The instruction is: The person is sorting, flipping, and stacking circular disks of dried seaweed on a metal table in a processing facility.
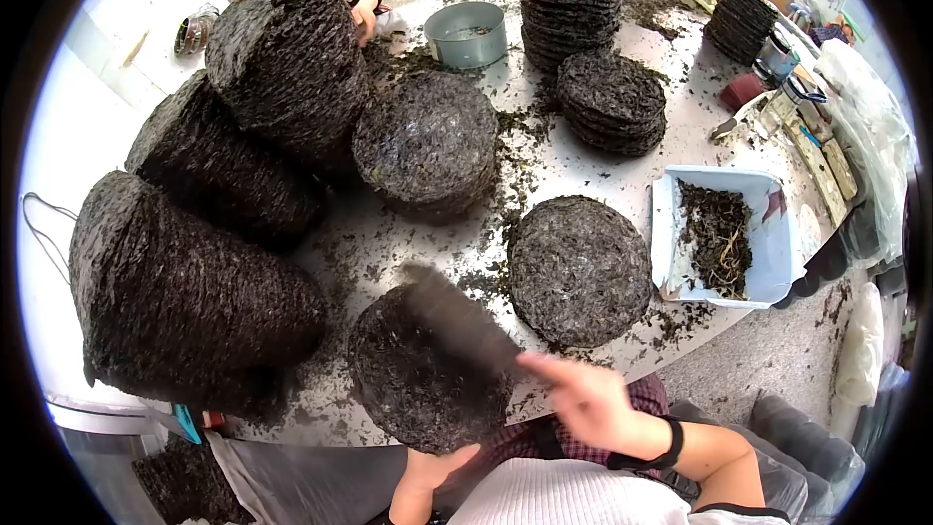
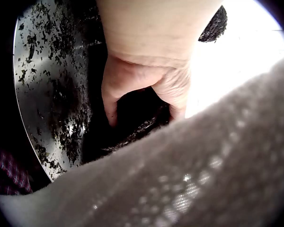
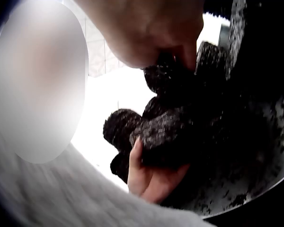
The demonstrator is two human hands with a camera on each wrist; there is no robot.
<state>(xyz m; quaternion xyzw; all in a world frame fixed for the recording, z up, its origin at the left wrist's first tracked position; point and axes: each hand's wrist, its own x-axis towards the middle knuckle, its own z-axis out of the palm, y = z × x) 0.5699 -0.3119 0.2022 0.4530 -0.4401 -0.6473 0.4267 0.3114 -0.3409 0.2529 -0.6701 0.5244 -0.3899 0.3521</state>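
Note:
A round stack of dark dried seaweed sheets [image 1: 418, 384] lies near the table's front edge. My left hand [image 1: 442, 467] grips its near side; in the right wrist view the thumb of that left hand [image 3: 154, 182] lies up along the stack's side. Above the stack my right hand [image 1: 593, 403] pinches a dark flat sheet [image 1: 457, 321], blurred and tilted over the stack. From the right wrist, the right hand [image 3: 156, 35] has its fingertips closed on dark material; much of it is in shadow. Just right of this stack lies another round seaweed stack [image 1: 580, 272].
Tall seaweed stacks [image 1: 194, 301] lean along the left. Further back stand more stacks [image 1: 428, 146] and a grey-green round tin [image 1: 466, 36]. A pale blue bin [image 1: 777, 233] with scraps sits at right. Across the table, another person's hand [image 1: 364, 17] is beside a tall stack.

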